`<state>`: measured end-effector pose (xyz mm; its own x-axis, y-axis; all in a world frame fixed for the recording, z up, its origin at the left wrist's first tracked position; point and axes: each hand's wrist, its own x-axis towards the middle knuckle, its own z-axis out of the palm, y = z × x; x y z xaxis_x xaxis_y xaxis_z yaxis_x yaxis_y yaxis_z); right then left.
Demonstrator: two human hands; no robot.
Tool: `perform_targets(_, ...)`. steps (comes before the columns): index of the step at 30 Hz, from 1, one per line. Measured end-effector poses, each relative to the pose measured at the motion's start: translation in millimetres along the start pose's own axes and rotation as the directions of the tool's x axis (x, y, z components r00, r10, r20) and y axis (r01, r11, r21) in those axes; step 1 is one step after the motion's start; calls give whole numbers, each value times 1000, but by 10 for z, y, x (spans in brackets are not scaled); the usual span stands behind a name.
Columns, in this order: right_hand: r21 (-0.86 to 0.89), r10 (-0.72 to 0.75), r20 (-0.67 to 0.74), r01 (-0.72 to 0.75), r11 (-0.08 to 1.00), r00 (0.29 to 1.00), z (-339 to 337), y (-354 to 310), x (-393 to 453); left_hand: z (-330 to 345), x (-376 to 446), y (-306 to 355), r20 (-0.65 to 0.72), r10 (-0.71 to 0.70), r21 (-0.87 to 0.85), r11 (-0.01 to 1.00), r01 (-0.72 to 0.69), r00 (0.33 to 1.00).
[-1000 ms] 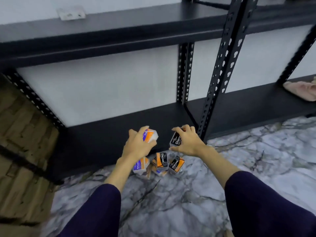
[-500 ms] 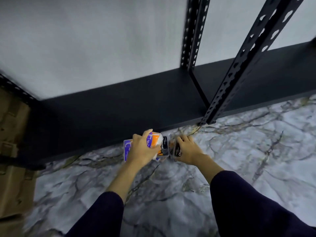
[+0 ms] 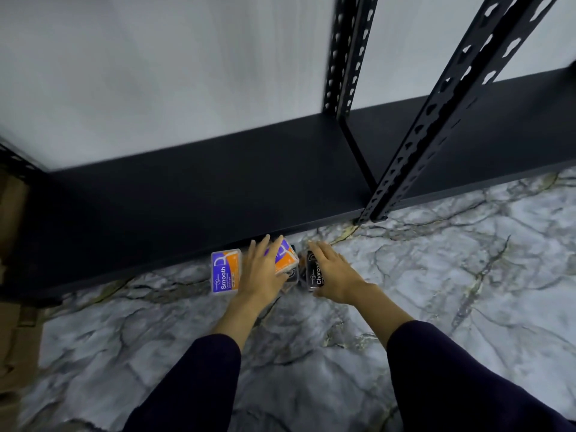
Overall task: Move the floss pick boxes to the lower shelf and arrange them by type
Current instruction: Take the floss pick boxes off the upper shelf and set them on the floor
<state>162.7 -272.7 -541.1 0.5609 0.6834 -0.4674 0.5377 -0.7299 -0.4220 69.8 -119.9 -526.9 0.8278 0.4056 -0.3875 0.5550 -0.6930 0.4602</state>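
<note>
My left hand [image 3: 260, 269] lies with fingers fairly straight and spread over a tilted purple-and-orange box [image 3: 285, 256], its fingertips reaching toward the front edge of the lower shelf [image 3: 199, 188]. My right hand [image 3: 335, 275] is likewise flat and relaxed, fingers extended, resting along the side of a black Charcoal box [image 3: 313, 271]; I see no curl or pinch in either one. Between the two hands sits another dark box [image 3: 292, 274], mostly covered, so I can't quite tell how it lies. Left of my left hand, a Smooth box [image 3: 226, 272] lies flat on the marble floor [image 3: 436, 275], label up, just beside the hand. All the boxes sit clustered at center frame on the floor, right against the shelf's front edge and not on it. A perforated black upright [image 3: 448, 113] slants down through the upper right, planted on the floor near the boxes to their right. A second post [image 3: 344, 54] stands behind against the white wall [image 3: 156, 73]. Cardboard [image 3: 12, 260] shows along the left edge.
</note>
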Motion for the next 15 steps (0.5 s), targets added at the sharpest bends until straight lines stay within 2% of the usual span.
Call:
perform_targets(3, -38, 28, -64, -30, 999, 998, -93, -109, -82, -167, -97, 54, -77, 41, 16, 999, -40, 996)
perform_targets(9, -104, 52, -199, -74, 992, 979, -654, -627, -308, -888, -386, 211, -211, 40, 81, 996, -23, 977)
perform_targets(15, -177, -108, -317, 53, 983, 942, -1423, -1521, -725, -1894, -981, 300, -313, 43, 207, 978, 24, 949)
